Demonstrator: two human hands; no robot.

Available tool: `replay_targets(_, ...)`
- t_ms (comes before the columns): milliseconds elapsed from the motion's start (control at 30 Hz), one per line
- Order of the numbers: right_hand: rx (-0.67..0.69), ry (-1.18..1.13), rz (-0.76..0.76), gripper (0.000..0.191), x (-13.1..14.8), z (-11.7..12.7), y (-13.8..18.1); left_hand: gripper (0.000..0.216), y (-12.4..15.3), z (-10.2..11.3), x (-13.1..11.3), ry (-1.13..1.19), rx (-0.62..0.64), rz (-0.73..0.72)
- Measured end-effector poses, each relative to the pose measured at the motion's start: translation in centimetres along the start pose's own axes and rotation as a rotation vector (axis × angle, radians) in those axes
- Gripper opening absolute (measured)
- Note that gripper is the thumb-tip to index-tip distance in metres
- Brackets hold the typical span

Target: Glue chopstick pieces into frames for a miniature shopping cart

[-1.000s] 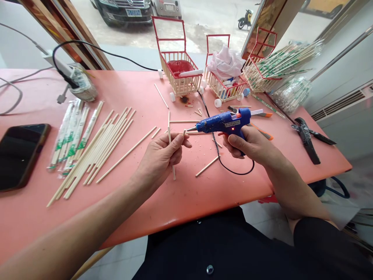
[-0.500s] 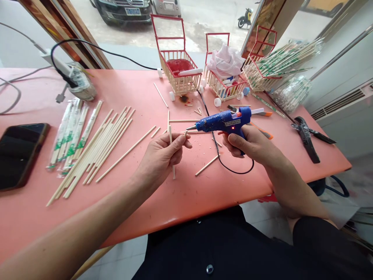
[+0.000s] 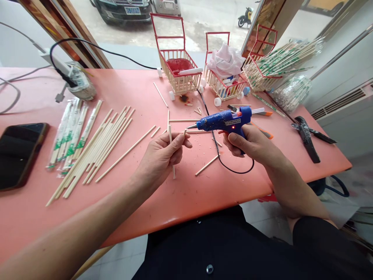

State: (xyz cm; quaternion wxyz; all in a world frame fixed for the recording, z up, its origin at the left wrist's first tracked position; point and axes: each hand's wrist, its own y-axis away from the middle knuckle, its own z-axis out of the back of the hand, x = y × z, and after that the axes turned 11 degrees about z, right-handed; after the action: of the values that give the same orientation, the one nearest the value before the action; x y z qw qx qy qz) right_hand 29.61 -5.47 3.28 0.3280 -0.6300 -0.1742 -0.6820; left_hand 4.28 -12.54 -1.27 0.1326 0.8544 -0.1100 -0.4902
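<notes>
My left hand (image 3: 170,149) is closed on wooden chopsticks: a long chopstick (image 3: 174,172) stands nearly upright through the fingers, and a short piece (image 3: 184,132) pokes up at the thumb tip. In my right hand (image 3: 244,142) is a blue hot glue gun (image 3: 221,119), its red light lit and a clear glue stick (image 3: 257,111) jutting from the back. The nozzle points left, at or very close to the tip of the short piece; whether they touch I cannot tell. Below the hands, loose chopsticks (image 3: 183,120) lie on the pink table (image 3: 186,210).
Chopsticks (image 3: 107,146) and wrapped packs (image 3: 70,134) lie left, beside a phone (image 3: 21,153) and power strip (image 3: 83,89). Small stick carts (image 3: 182,83) stand at the back. The gun's black cord (image 3: 233,171) loops below it. Black pliers-like tool (image 3: 307,140) and orange cutter (image 3: 264,132) lie right.
The glue gun's nozzle has shifted very slightly to the right. Both hands keep their hold, and the rest stays as it was.
</notes>
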Motion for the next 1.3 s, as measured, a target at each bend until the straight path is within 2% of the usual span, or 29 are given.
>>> replay_targets(267,-0.002,-0.014,0.009,0.058,0.02,-0.15,-0.02,0.05,-0.01,0.05,0.03,-0.007,-0.017,0.005)
replay_targets(500,0.0,-0.024,0.007,0.056,0.04,-0.24,0.03,0.043,0.02,0.01,0.13,-0.028,-0.019,-0.001)
replay_targets(667,0.0,-0.029,-0.007,0.054,-0.09,-0.27,0.05,0.046,0.02,0.02,0.09,-0.027,-0.018,-0.001)
replay_targets(900,0.041,0.029,0.005,0.057,0.34,-0.28,0.01,0.048,0.04,-0.1,0.08,-0.015,-0.016,-0.005)
replay_targets(1300,0.028,0.093,-0.001,0.061,0.07,-0.02,0.06,0.051,0.01,-0.11,0.14,0.024,0.007,-0.004)
